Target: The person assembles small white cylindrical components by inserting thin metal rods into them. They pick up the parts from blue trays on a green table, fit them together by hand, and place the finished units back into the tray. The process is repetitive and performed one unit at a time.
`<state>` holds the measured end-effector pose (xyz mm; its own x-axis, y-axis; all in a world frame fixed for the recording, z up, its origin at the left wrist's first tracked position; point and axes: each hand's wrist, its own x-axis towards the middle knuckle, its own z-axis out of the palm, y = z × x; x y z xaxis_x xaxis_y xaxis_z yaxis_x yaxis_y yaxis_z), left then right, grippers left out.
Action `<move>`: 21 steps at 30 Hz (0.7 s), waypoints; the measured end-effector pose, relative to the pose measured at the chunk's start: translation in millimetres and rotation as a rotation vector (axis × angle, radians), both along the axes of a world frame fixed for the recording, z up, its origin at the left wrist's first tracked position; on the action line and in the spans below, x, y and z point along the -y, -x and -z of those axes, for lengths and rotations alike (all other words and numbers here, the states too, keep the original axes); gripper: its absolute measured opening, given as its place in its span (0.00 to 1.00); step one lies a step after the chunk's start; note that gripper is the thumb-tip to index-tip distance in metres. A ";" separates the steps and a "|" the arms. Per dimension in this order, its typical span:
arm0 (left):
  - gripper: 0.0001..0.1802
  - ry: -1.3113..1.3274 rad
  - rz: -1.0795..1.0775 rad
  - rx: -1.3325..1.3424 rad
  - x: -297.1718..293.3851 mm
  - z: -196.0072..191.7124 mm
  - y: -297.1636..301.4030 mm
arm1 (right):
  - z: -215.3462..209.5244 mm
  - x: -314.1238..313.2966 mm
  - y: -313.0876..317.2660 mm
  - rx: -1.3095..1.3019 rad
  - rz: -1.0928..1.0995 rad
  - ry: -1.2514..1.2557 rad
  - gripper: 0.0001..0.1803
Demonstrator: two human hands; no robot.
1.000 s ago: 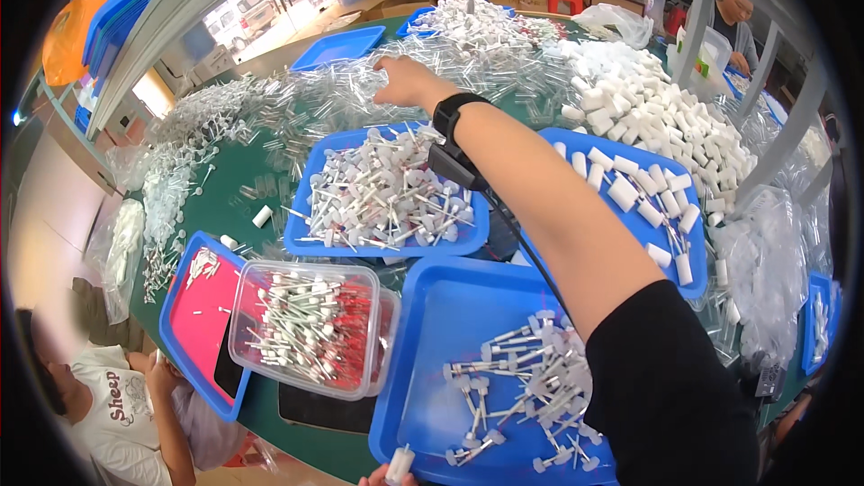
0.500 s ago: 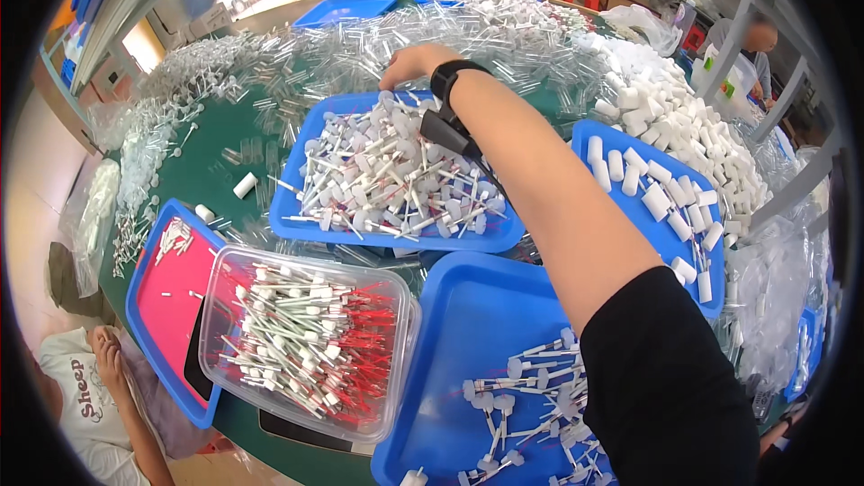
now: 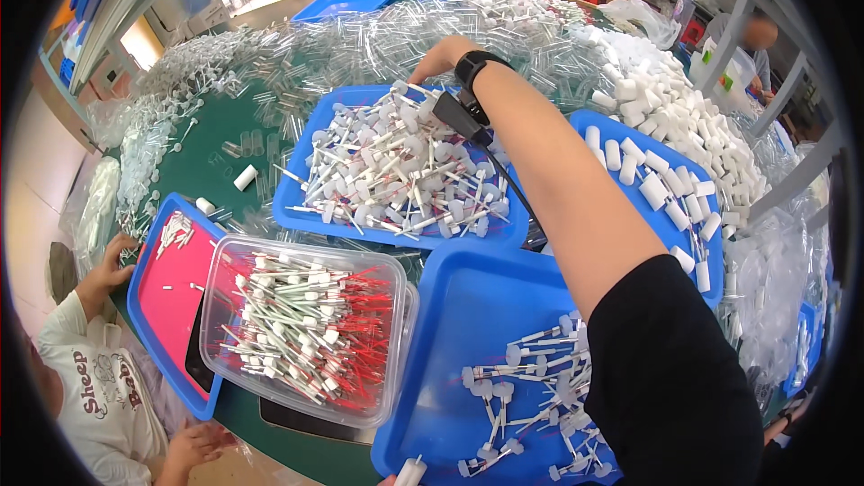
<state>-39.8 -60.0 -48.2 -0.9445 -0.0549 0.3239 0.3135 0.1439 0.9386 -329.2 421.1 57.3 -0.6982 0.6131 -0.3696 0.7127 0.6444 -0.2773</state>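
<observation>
The right hand point(image 3: 441, 56) reaches over the far rim of the middle blue tray point(image 3: 290, 219), fingers bent down beside a disc-headed stick point(image 3: 400, 87); whether they pinch it or merely touch it, I cannot tell. The left hand point(image 3: 387, 481) is mostly cut off at the lower edge and appears to grip a white cylinder point(image 3: 411, 472).

More disc-headed sticks are heaped below the right hand, and loose clear tubes point(image 3: 360, 45) lie just beyond it on the green counter point(image 3: 216, 148). Ahead of the left hand are the near blue tray point(image 3: 459, 306), with scattered sticks, and, to its left, a clear plastic box point(image 3: 394, 351) of red-ended sticks.

The likeliest trouble is snagging: the dark wrist device point(image 3: 461, 117) hangs low over the heap, and its cable point(image 3: 513, 184) could drag sticks out if the right arm pulled back. The sticks lie crossed, so lifting one could bring up others. Fingers dipping too far out could push the tubes about. A slack left grip could drop the cylinder.
</observation>
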 end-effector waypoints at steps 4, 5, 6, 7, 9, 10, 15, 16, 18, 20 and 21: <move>0.26 0.004 0.012 -0.018 1.8 2.1 1.5 | 3.9 -1.8 -2.9 0.015 -0.005 -0.022 0.29; 0.25 -0.003 0.016 -0.021 1.5 2.7 1.1 | 9.8 -9.5 0.4 0.029 -0.012 -0.029 0.29; 0.25 -0.009 0.024 -0.024 1.0 2.7 1.6 | 18.0 -21.5 3.8 0.043 -0.014 -0.036 0.29; 0.25 -0.015 0.034 -0.026 0.5 2.4 2.1 | 26.7 -33.5 5.8 0.036 -0.039 -0.038 0.29; 0.25 -0.011 0.025 -0.014 -1.4 1.0 2.0 | 40.0 -51.6 8.9 0.023 -0.096 -0.043 0.30; 0.25 -0.008 0.014 -0.008 -2.4 0.1 1.5 | 41.1 -53.2 8.7 0.019 -0.097 -0.059 0.30; 0.25 0.014 0.012 -0.031 -1.0 0.4 4.3 | 25.9 -39.0 -5.8 -0.147 0.020 -0.095 0.30; 0.25 0.026 0.012 -0.030 0.3 1.6 4.0 | 25.4 -40.2 -10.5 -0.159 0.028 -0.093 0.30; 0.25 0.024 0.015 -0.038 -1.7 -0.8 4.8 | 20.9 -48.1 -22.0 -0.178 0.050 -0.095 0.31; 0.24 0.012 0.027 -0.038 -3.7 -2.9 5.1 | 17.2 -56.4 -35.8 -0.231 0.077 -0.099 0.29; 0.24 0.004 0.034 -0.034 -3.2 -3.0 5.3 | 15.0 -59.4 -41.6 -0.266 0.097 -0.105 0.28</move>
<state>-45.1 -56.8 -45.1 -0.9341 -0.0219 0.3564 0.3504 0.1366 0.9266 -287.6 480.5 42.2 -0.6987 0.7065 -0.1126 0.6831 0.6121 -0.3985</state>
